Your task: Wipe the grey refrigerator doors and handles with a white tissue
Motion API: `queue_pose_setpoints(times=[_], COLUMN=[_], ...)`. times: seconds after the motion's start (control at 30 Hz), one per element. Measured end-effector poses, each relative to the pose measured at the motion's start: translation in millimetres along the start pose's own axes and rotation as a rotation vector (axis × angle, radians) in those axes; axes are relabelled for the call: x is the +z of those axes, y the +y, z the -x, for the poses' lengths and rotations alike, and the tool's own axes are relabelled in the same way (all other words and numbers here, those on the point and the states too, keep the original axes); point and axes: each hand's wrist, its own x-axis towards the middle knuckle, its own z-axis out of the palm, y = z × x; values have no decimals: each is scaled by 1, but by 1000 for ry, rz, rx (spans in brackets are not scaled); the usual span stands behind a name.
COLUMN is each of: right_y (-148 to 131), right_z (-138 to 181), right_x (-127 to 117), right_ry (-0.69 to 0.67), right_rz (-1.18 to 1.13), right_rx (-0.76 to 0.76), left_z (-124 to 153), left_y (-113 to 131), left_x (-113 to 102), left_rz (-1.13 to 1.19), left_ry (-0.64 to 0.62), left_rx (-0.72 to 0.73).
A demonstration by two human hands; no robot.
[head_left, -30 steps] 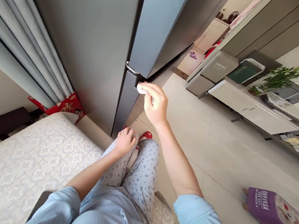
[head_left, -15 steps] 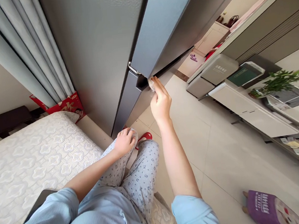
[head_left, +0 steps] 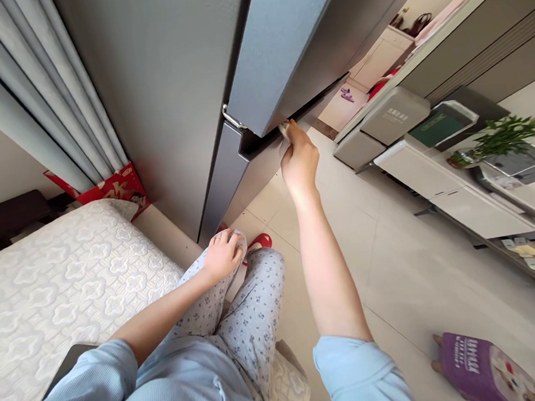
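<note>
Right hand point(head_left: 298, 161) is pinched shut on a small white cloth point(head_left: 283, 130), and the cloth is held at its fingertips against the dark gap of a tall gray door point(head_left: 287, 42). Left hand point(head_left: 224, 254) is laid open on a flowery pajama knee point(head_left: 253, 287), below it.

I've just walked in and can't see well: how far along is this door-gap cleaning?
Done: no finished stretch can be told from this view. In hand: the right hand pinches a white wad at the dark gap beneath the grey door, past the metal hinge. Left: the gap beyond the fingers, while the left hand rests on the pajama leg.
</note>
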Motion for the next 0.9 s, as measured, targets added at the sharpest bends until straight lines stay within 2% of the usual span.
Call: queue_pose_setpoints(times=[0.13, 0.47, 0.77, 0.9], right_y=[10, 13, 39, 41], right_z=[-11, -30, -47, -53], right_x=[-1, -11, -9, -12], right_ry=[-38, -137, -122, -131], right_rz=[83, 200, 175, 200], right_rx=[32, 129, 127, 133], left_z=[-1, -2, -4, -5], left_y=[-1, 4, 3, 2], left_x=[1, 0, -1, -1], left_rz=[-4, -7, 5, 17], left_ry=[6, 22, -2, -17], left_rx=[-1, 8, 3, 3])
